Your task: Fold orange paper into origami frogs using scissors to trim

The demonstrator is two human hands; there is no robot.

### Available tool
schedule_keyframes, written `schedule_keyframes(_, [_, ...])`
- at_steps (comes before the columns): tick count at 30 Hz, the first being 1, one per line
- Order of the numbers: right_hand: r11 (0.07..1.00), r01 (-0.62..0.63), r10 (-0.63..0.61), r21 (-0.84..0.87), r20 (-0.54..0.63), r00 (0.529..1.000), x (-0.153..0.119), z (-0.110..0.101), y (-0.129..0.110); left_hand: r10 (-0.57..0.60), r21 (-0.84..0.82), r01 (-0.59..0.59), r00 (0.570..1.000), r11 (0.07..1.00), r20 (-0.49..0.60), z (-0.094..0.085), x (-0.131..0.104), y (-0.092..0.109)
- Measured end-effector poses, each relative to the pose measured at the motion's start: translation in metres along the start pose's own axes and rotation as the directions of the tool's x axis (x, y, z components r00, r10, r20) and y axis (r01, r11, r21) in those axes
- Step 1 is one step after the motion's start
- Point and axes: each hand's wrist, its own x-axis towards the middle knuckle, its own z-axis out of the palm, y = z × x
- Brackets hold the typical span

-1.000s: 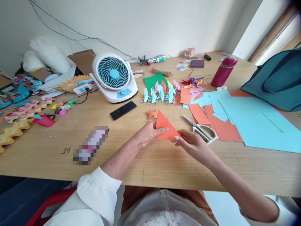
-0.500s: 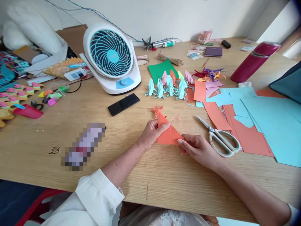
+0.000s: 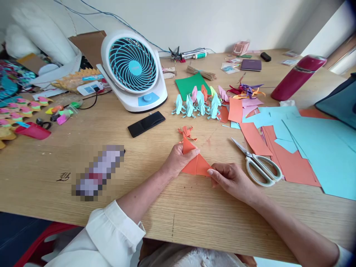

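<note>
Folded orange paper [image 3: 196, 165]: held just above the table, between the two hands, point up, creases showing. Left hand [image 3: 175, 160] pinches its upper left part, thumb flat across the front; right hand [image 3: 233, 180] pinches the lower right corner between thumb and fingers. Fingers behind the sheet partly hidden.

Risks, as judged: a pull from the right fingertips with the left thumb pressing could skew the crease or tear the thin corner. Loose left thumb, and the layers may slip out of line. Just beyond the left fingertips, an orange paper figure [image 3: 186, 131] with thin limbs; a forward push of the hand could crush it. Scissors [image 3: 261, 168] lie just right of the right fingers, blades apart, tips pointing away from the body; a sideways sweep of that hand could meet the handles.

Surface: pale wood-grain table [image 3: 133, 167], small specks near the fingers. Farther ahead of the fingertips, light-blue paper figures [image 3: 200, 104] by a green sheet [image 3: 182, 89]. Right of the fingers, past the scissors, blue sheets [image 3: 325, 148], then a red bottle [image 3: 294, 78]. Ahead and left, a black phone [image 3: 146, 124] and fan [image 3: 133, 66].

Room: plain pale wall [image 3: 236, 22] behind, blue cables [image 3: 119, 20] along it.
</note>
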Motion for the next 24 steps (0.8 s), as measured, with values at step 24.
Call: schedule_keyframes(24, [0.954,-0.008,0.086,0.300,-0.247,0.965,0.000,0.002,-0.007,0.105,0.078,-0.122,0.974,0.989,0.202,-0.010,0.003,0.000])
